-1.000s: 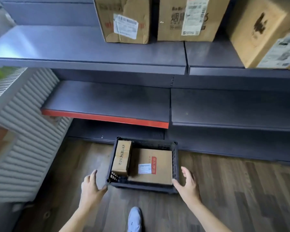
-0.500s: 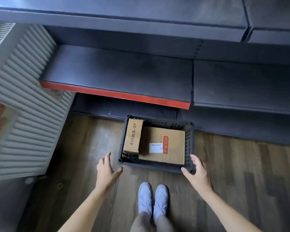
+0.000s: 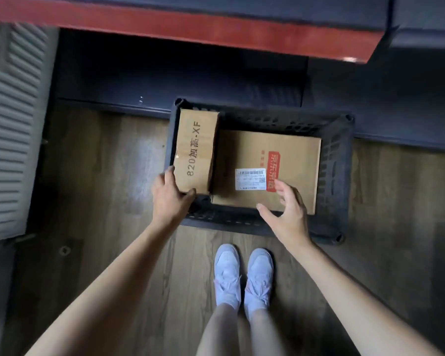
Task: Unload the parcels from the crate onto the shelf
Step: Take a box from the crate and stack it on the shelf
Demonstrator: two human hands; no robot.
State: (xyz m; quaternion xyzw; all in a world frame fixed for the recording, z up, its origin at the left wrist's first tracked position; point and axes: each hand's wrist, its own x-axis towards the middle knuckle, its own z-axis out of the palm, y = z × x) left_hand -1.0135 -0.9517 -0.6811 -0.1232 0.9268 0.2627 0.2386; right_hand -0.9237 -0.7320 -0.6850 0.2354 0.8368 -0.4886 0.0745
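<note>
I have my left hand (image 3: pixel 168 195) on the near corner of the narrow parcel (image 3: pixel 196 150), thumb across its near end and fingers down its outer side, so it grips that box. The narrow parcel stands on edge in the crate (image 3: pixel 338 160), just ahead of that hand and hard against the crate's left wall. My right hand (image 3: pixel 287 213) hovers spread and relaxed over the near edge of the flat parcel (image 3: pixel 267 155), which lies just ahead of it with its label up, beside the narrow one; whether the fingertips touch the cardboard I cannot tell. Both of the 2 parcels sit inside the crate on the floor, so I judge this as the first pick just starting. The shelf (image 3: pixel 216 29) with the red edge runs well beyond both hands, above the crate. Next, I reckon the left hand needs a firm hold to lift the narrow parcel straight up past the crate wall, with the right hand steadying its free side before I carry it to the shelf
</note>
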